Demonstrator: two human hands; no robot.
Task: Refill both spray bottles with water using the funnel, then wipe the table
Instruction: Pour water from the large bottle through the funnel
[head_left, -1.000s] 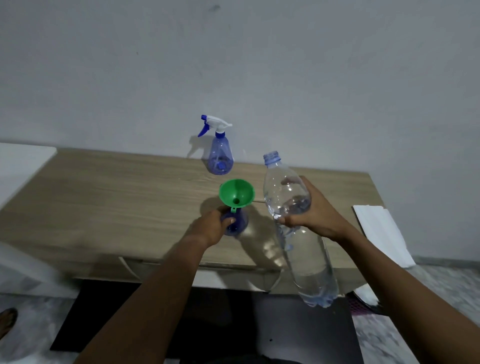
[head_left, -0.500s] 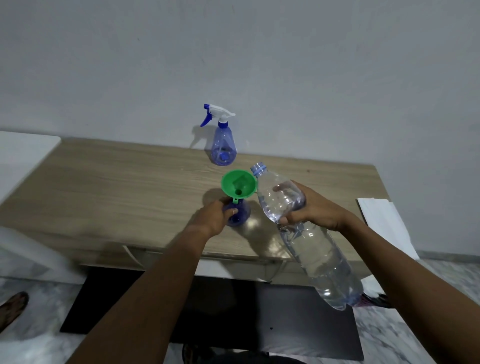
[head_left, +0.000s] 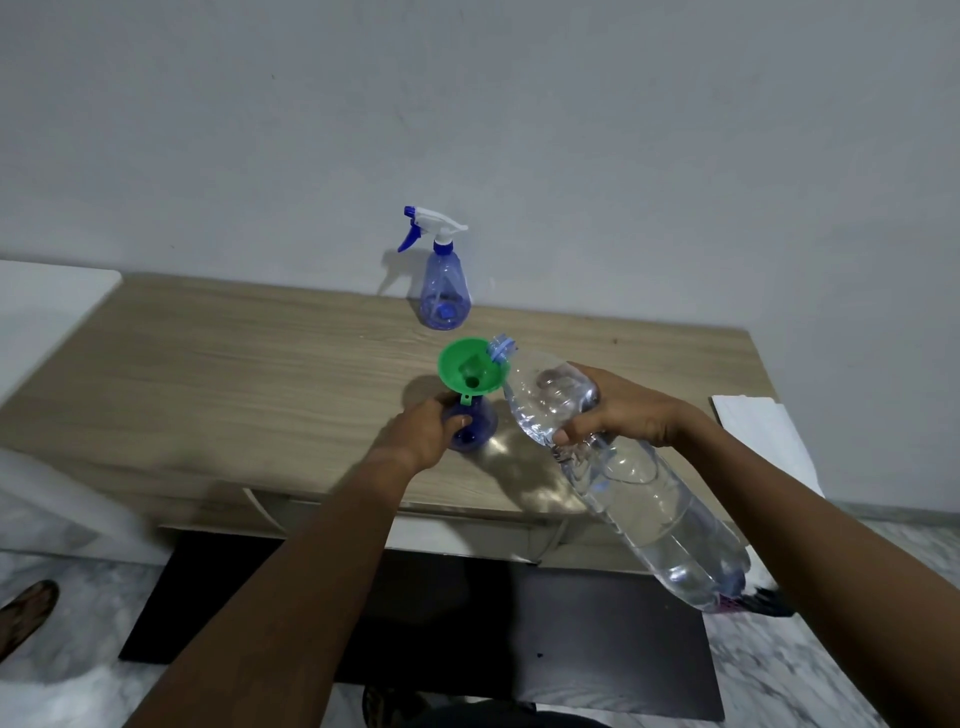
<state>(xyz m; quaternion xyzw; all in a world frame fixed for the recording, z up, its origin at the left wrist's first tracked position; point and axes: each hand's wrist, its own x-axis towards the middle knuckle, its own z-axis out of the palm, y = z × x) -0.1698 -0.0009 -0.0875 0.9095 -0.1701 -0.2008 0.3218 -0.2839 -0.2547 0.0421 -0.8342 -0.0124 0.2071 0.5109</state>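
Note:
A green funnel (head_left: 470, 370) sits in the neck of a blue spray bottle (head_left: 480, 423) without its spray head, in the middle of the wooden table (head_left: 234, 374). My left hand (head_left: 421, 431) grips that bottle's body. My right hand (head_left: 621, 408) holds a large clear water bottle (head_left: 628, 483), tilted with its open mouth over the funnel's right rim. A second blue spray bottle (head_left: 444, 286) with a white and blue trigger head stands upright at the table's back edge by the wall.
A white folded cloth (head_left: 763, 441) lies at the table's right end. A white surface (head_left: 41, 306) adjoins the table on the left. A dark mat (head_left: 571, 634) lies on the floor below. A sandalled foot (head_left: 26, 613) shows at the lower left.
My right hand has tipped the water bottle from nearly upright to a steep slant, bringing its mouth to the funnel's rim. My left hand has stayed on the small bottle.

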